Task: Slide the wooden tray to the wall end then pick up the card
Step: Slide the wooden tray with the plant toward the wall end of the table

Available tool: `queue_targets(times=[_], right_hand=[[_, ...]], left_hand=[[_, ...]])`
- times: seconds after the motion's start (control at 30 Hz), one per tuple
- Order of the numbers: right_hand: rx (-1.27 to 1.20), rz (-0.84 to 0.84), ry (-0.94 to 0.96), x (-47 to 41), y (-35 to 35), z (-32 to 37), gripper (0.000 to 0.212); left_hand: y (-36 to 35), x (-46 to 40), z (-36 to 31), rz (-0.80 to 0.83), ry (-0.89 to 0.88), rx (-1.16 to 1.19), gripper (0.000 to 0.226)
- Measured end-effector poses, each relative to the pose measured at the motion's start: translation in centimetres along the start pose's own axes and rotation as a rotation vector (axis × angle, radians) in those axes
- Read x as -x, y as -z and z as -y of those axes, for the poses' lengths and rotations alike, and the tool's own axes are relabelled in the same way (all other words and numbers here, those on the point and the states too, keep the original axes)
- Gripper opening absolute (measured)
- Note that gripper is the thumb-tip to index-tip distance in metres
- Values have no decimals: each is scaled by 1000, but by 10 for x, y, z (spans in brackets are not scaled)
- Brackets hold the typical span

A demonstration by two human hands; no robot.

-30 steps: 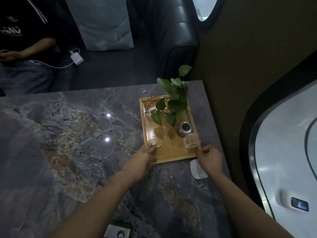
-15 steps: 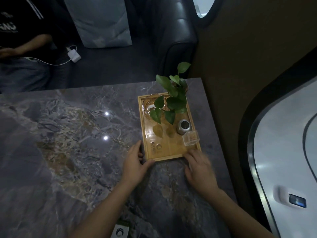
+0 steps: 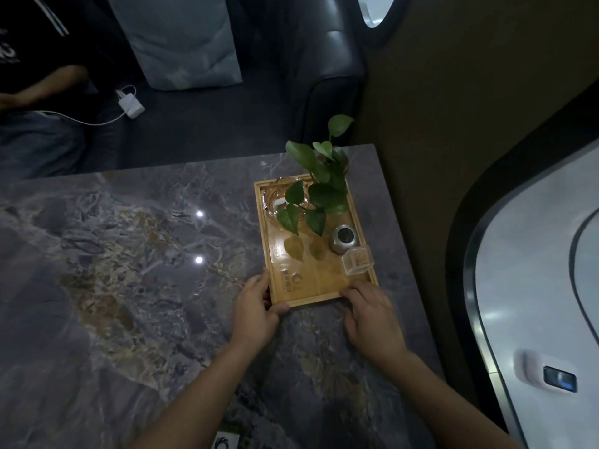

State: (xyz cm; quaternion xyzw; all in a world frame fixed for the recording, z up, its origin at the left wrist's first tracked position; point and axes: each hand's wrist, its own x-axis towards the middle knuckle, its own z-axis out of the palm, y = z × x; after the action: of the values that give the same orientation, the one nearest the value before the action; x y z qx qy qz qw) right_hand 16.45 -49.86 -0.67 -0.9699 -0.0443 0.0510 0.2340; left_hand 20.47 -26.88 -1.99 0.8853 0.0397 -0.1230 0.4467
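A grey marble table (image 3: 136,286) fills most of the view, with a dark sofa (image 3: 327,59) and a pale cushion (image 3: 181,40) beyond its far edge and a brown wall (image 3: 453,92) along its right side. A seated person (image 3: 29,92) shows at the far left, next to a white charger with its cable (image 3: 129,105).

The wooden tray (image 3: 324,280) lies lengthwise just ahead of both sets of fingers, near the wall side of the table, with a strip of bare marble between it and the table's right edge. The left hand (image 3: 256,312) is at the tray's near left corner: its fingers (image 3: 259,283) lie together along the tray's left side and the thumb presses the near edge, so the corner sits between thumb and fingers. The right hand (image 3: 372,315) lies palm down at the near right corner, fingers (image 3: 353,291) loosely together, with their tips touching the tray's near rim; I cannot tell what lies under this palm.

On the tray, beyond the fingertips, a clear square box (image 3: 356,260) stands nearest the right hand, then a small metal cup (image 3: 344,238), then a green leafy plant (image 3: 319,189) beside a glass ashtray (image 3: 282,196) at the far end. A printed logo (image 3: 293,280) marks the tray floor just ahead of the left fingers.

A card (image 3: 227,440) with a dark emblem peeks out at the bottom edge of the view, well behind both hands, between the forearms.
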Motion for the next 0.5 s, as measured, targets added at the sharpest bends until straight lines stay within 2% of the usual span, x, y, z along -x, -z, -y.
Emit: queue_targets(times=[0.5], right_hand=[[-31, -31, -50, 3, 11, -15, 27]], left_hand=[[-17, -11, -10, 36, -53, -19, 76]])
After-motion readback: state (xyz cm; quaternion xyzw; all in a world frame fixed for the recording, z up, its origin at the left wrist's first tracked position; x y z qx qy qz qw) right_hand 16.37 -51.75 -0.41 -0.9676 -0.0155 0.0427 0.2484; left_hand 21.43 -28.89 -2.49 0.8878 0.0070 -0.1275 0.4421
